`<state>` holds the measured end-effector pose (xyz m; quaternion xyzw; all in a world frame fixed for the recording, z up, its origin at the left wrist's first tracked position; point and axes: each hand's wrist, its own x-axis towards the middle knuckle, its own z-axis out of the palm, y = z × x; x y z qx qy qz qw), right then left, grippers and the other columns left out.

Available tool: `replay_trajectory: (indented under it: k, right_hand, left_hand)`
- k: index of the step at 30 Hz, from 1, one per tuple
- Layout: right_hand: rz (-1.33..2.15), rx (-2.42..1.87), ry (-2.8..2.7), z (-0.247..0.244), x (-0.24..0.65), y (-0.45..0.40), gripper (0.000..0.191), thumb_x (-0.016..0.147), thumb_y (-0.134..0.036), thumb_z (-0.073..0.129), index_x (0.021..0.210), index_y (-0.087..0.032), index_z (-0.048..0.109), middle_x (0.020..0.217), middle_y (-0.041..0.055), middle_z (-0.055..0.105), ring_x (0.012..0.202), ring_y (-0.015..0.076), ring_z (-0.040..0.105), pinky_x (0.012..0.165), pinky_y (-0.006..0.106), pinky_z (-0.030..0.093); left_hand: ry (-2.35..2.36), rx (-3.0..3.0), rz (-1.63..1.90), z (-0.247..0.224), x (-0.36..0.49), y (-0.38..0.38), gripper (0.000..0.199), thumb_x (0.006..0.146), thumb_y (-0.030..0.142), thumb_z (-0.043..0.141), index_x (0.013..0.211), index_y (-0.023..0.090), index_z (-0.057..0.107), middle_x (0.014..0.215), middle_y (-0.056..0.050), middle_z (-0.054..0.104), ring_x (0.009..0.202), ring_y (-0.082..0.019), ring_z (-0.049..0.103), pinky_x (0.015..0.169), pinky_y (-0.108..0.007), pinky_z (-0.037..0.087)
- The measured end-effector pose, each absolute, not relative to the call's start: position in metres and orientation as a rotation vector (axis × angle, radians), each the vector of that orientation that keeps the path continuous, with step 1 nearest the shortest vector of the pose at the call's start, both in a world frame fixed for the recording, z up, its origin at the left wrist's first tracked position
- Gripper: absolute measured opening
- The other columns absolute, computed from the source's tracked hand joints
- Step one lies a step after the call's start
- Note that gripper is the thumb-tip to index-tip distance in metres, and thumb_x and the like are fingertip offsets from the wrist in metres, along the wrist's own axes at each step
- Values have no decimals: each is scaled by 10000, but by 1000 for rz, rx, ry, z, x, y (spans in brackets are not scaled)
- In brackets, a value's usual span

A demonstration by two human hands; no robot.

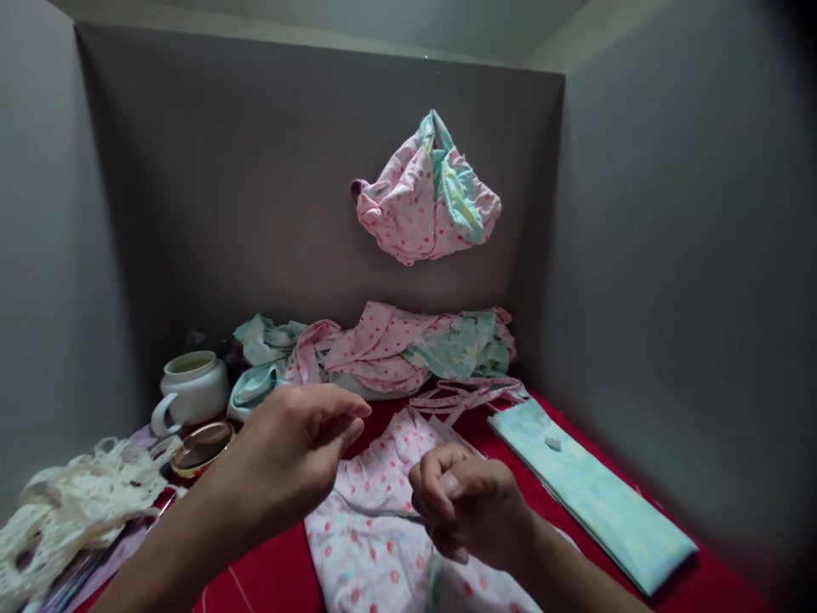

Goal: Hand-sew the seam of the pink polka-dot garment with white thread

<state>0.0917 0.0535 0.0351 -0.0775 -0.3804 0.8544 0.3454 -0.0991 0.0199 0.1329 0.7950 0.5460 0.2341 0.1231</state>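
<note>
My left hand (312,447) is raised over the left edge of a pink dotted fabric piece (389,545), its thumb and fingertips brought together. Whatever lies between those fingertips is too small to make out. Over the same fabric, to the right, my right hand (469,502) is curled with thumb and forefinger pinched; a thin thread may be there, but I cannot make it out. The dotted fabric lies spread on a red cloth (274,570), with a narrow greenish strip running down it.
A folded mint fabric (593,485) with a small whitish piece (552,442) lies right. Crumpled fabrics (396,349) line the back; a sewn pink-and-mint item (414,200) hangs above. At left are a white mug (195,392), a round gold-rimmed object (201,447) and cream lace (82,498).
</note>
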Motion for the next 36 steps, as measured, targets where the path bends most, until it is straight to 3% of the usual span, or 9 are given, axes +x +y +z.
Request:
replay_trajectory:
  k: [4,14,20,27,36]
  right_hand:
    - [2285,-150,-915,37,92,52,155,567,-241,573,458,-130,572,396,-42,334,345,53,249,240,128,295]
    - [2225,-171,-891,39,89,47,141,617,-230,682,547,-120,629,423,-58,349,345,27,224,264,104,314]
    - [2054,-450,-1046,41,89,48,223,668,-281,769,731,-77,701,473,-23,520,315,8,358,336,134,439]
    - [1942,-664,-1112,49,85,43,312,614,-345,803,736,-76,706,486,-20,553,310,8,403,329,129,429]
    - [1822,-647,-1255,49,85,41,300,659,-371,764,749,-88,722,516,-8,572,330,15,423,346,141,439]
  left_hand:
    - [1549,2303,733,132,-91,13,250,833,215,444,808,150,684,668,-15,636,581,-118,511,517,-215,333]
    - [1450,2348,753,130,-82,5,233,781,157,473,676,155,681,583,-3,600,525,-105,466,489,-224,291]
    - [1518,2358,734,128,-83,10,235,772,156,479,659,165,685,588,-14,607,544,-118,478,503,-234,293]
    - [1616,2282,576,127,-84,15,211,769,202,507,742,181,715,626,-20,641,540,-119,489,499,-224,285]
    - [1552,2290,547,129,-77,13,214,788,207,519,765,167,728,640,-21,651,548,-114,497,501,-218,290]
